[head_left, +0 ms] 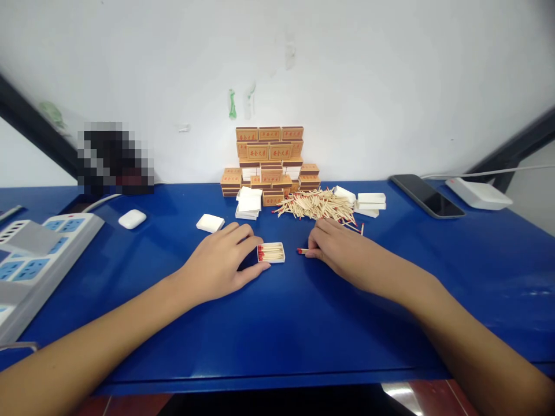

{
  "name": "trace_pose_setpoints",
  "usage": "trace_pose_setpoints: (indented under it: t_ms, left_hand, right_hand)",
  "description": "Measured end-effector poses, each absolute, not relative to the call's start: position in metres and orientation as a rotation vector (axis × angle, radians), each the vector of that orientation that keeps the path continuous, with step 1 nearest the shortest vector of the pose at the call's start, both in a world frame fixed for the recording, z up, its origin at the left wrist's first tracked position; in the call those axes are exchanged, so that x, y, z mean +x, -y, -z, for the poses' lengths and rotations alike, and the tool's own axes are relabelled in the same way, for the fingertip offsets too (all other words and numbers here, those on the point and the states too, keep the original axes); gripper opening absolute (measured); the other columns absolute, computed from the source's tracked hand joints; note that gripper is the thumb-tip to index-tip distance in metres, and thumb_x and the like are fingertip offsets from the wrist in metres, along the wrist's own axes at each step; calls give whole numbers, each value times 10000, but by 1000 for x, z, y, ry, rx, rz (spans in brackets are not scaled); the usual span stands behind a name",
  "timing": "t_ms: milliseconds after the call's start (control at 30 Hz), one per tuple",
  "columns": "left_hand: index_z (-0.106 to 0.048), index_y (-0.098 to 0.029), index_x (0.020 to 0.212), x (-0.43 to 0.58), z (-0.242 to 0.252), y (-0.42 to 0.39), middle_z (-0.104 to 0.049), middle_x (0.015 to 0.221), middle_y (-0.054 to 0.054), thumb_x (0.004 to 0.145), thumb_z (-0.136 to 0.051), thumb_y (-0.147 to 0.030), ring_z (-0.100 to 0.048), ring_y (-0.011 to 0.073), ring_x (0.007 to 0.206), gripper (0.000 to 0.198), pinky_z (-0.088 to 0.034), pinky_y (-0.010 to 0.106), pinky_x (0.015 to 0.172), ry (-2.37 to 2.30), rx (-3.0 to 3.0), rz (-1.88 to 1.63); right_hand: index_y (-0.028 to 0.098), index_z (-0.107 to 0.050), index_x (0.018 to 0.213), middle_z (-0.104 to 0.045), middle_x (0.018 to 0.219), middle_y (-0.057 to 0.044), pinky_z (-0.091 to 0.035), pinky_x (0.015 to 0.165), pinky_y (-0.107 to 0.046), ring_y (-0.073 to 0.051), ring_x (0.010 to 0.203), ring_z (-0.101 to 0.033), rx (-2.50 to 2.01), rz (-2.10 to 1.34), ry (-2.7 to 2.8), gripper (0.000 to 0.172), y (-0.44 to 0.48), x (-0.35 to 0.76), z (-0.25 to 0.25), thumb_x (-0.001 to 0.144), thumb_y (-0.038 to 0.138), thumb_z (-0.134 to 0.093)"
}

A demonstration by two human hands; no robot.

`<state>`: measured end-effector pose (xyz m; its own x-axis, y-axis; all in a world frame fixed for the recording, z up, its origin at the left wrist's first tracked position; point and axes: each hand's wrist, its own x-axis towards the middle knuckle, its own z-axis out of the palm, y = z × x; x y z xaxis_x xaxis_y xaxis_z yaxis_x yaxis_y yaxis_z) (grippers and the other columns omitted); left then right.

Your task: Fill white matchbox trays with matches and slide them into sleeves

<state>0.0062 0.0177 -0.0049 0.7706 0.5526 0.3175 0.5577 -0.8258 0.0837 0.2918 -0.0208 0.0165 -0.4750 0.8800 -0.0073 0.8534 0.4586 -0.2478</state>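
A small white matchbox tray (283, 259) lies on the table with a layer of red-headed matches in it, heads toward the left. The thumb and index finger of my left hand (225, 254) grip it at its left end and near edge. To the right, my right hand (332, 245) is closed in a pinch on matches (300, 251), whose red heads stick out toward the tray; how many it holds is hidden. Just beyond that hand lies a loose heap of matches (318, 203). One match (362, 229) lies apart at the heap's right.
Stacked matchboxes (269, 151) stand against the wall. White trays (248, 202) are piled before them, others (371, 201) right of the heap, and one tray (210, 223) lies left. A phone (427, 195), a white box (478, 192), a white case (132, 219) and a power strip (82, 242) flank the sides.
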Motion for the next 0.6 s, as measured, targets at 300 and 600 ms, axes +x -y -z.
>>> trace_pose_setpoints:
  t_ms: [300,600]
  left_hand:
    - [-694,-161,1149,7,3,-16,-675,1073,95,1033,-595,-489,-623,266,949,362,-557,424,822,961,-2925,500]
    - [-688,-152,1093,3,0,-15,-667,1046,93,1015,-628,-481,-622,274,943,344,-554,427,810,966,-2932,490]
  right_hand:
    - [199,-587,925,-636,1040,-96,-467,834,-367,-228,937,-592,-1257,-558,2495,201,4,257,-27,1075,313,-517]
    - [169,-626,971,-623,1057,-101,-453,886,-360,-237,995,-589,-1233,-491,2591,78,-5,239,-22,1034,202,-594]
